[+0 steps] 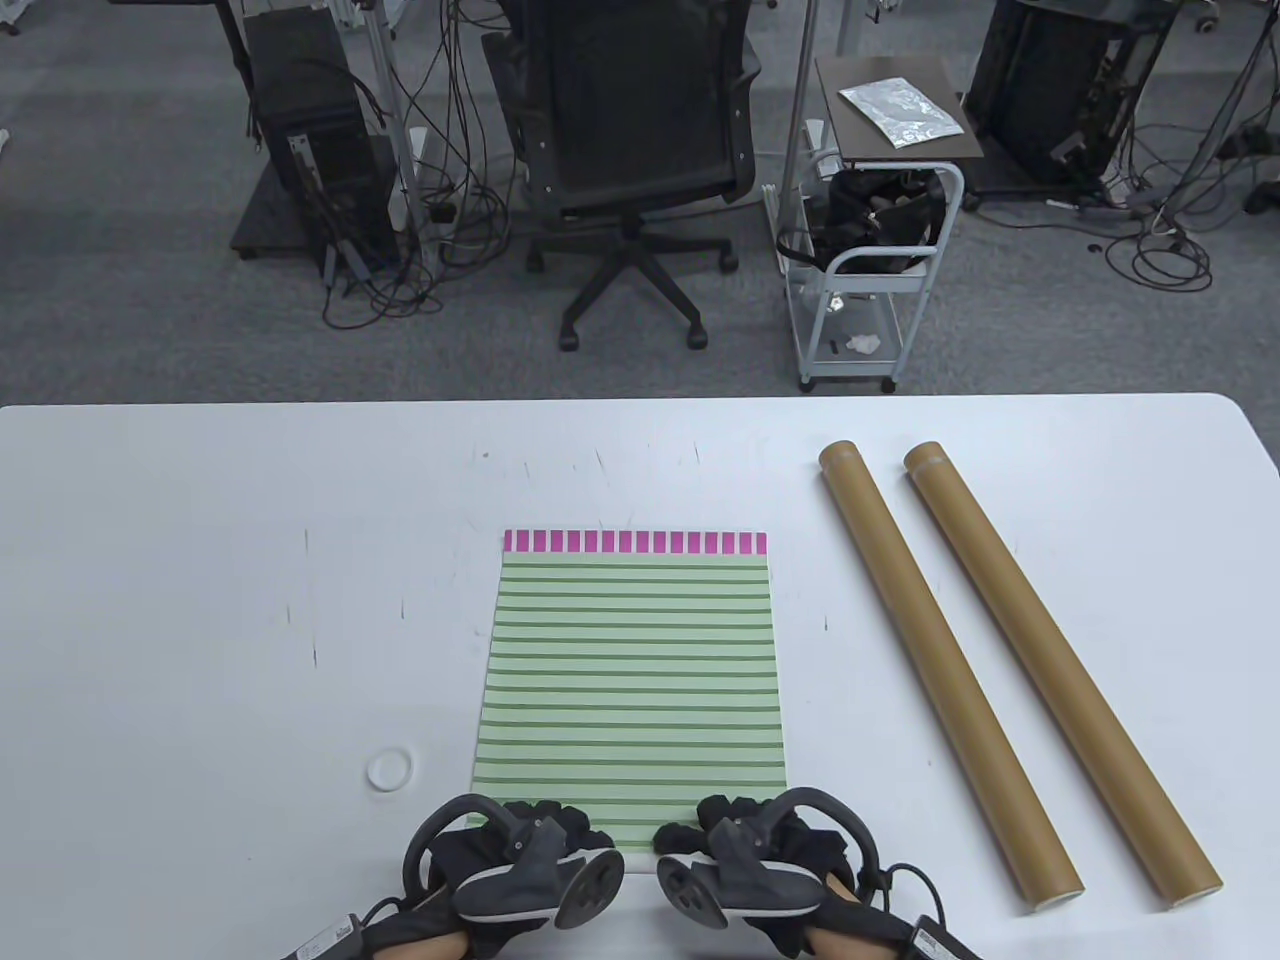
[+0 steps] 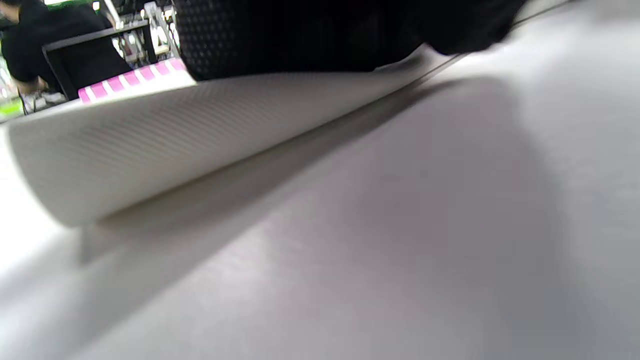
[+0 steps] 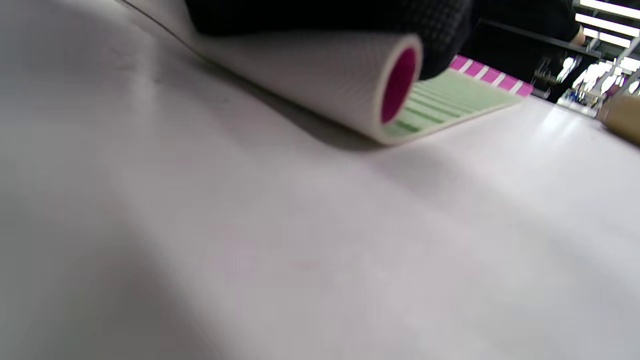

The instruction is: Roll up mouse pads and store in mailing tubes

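A green-striped mouse pad (image 1: pixel 630 660) with a pink far edge lies flat on the white table (image 1: pixel 200 600). Its near end is curled into a short roll, white underside out (image 2: pixel 200 130), pink inside (image 3: pixel 397 85). My left hand (image 1: pixel 545 818) grips the roll's left part, gloved fingers (image 2: pixel 310 35) curled over its top. My right hand (image 1: pixel 712 818) grips the right end, fingers (image 3: pixel 325 15) wrapped over it. Two brown mailing tubes (image 1: pixel 945 665) (image 1: pixel 1060 675) lie side by side to the right, apart from the pad. The trackers hide the roll in the table view.
A small white ring-shaped cap (image 1: pixel 389 770) lies left of the pad. One tube's end (image 3: pixel 622 117) shows at the right wrist view's edge. Beyond the table stand an office chair (image 1: pixel 630 150) and a cart (image 1: pixel 870 260); a person (image 2: pixel 30 45) sits far off.
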